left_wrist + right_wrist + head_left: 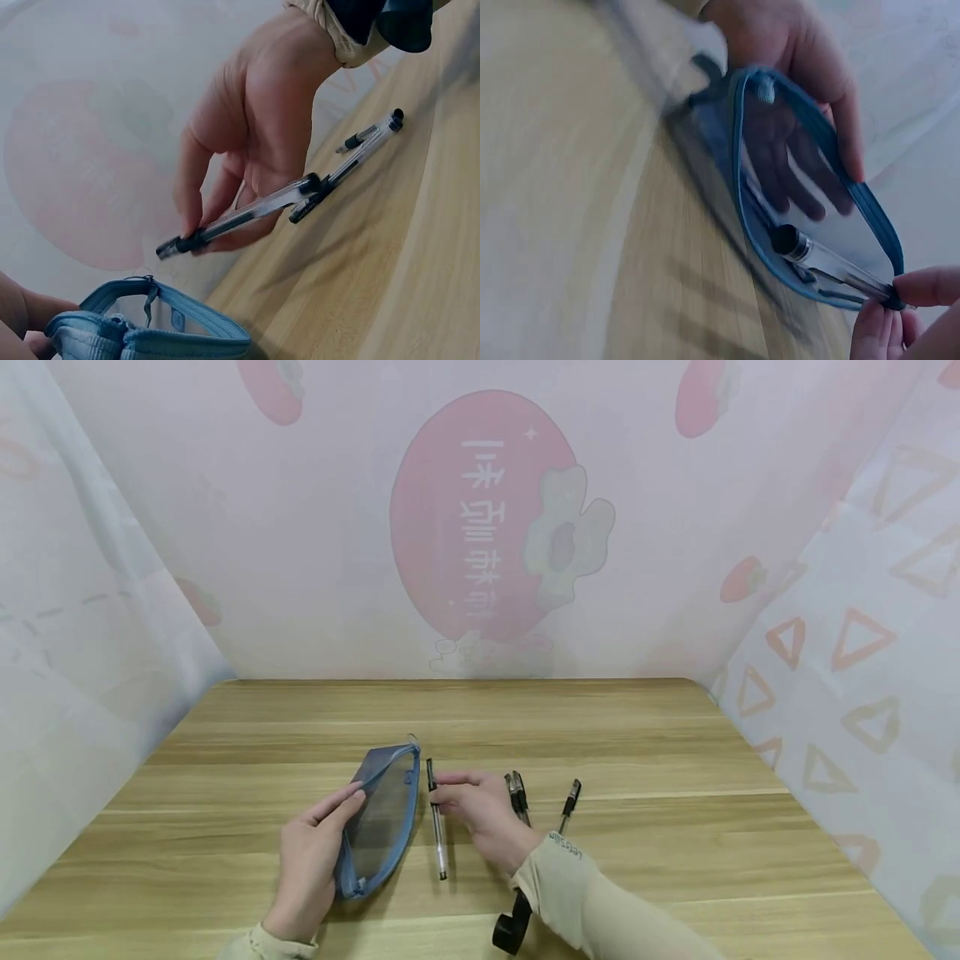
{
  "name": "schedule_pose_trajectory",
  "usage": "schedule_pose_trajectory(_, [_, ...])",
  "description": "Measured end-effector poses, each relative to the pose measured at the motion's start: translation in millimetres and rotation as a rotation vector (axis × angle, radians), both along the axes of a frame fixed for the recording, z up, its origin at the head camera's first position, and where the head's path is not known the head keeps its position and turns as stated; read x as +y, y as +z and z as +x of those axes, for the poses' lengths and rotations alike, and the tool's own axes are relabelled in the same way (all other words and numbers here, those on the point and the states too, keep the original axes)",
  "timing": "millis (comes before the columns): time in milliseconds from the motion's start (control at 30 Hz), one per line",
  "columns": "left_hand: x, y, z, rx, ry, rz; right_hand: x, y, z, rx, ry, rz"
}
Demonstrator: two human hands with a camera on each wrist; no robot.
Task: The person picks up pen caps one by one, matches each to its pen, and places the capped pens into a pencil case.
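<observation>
A blue zippered mesh pouch (378, 827) is held up by my left hand (315, 856), its thumb on the near side and fingers behind. The mouth of the pouch (742, 150) gapes open in the right wrist view, with the left fingers showing through the mesh. Just right of it, my right hand (483, 818) pinches a clear pen with black ends (438, 831) by its upper part, between thumb and fingers. In the left wrist view this pen (251, 214) slants with one end close above the pouch opening.
To the right of the right hand, a pair of similar pens (517, 793) lies side by side, partly hidden by the hand. Another pen (572, 802) lies farther right, partly behind the sleeve. A black device (512, 927) sits at the right wrist. Printed cloth (337, 527) stands behind the wooden table (637, 735).
</observation>
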State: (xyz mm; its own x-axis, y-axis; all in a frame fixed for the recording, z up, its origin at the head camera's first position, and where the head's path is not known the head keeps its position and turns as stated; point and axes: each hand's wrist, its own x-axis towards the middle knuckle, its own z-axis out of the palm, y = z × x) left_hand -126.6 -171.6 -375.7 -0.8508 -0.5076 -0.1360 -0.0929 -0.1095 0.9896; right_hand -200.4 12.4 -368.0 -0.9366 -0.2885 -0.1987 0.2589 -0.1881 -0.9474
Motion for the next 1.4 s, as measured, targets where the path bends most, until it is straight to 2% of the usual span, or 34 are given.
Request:
schedule_pose_trajectory(100, [1,0.7,0.7,0.002,0.005,0.033,-7,0.4,4.1,-0.054,0.027,-0.072])
schedule_pose_trajectory(233, [1,0.8,0.7,0.009,0.000,0.056,-16,0.1,7.1,-0.061,0.016,-0.105])
schedule_pose_trajectory(500, [6,-0.5,0.4,0.013,-0.001,0.069,-34,-2.3,13.5,-0.092,-0.041,-0.090])
schedule_pose_trajectory(667, [7,-0.1,0.5,0.018,-0.013,0.075,-40,-2.8,16.1,-0.075,-0.102,-0.097])
schedule_pose_trajectory(800, [8,0.7,0.8,0.020,-0.025,0.080,-44,-1.6,16.7,-0.072,-0.117,-0.093])
schedule_pose_trajectory(1133, [8,3.0,2.6,0.012,-0.042,0.117,-45,-2.5,16.1,-0.057,-0.087,-0.059])
schedule_pose_trajectory(1400, [8,1.7,1.8,0.033,-0.011,0.152,-39,-1.5,14.3,-0.066,-0.033,-0.089])
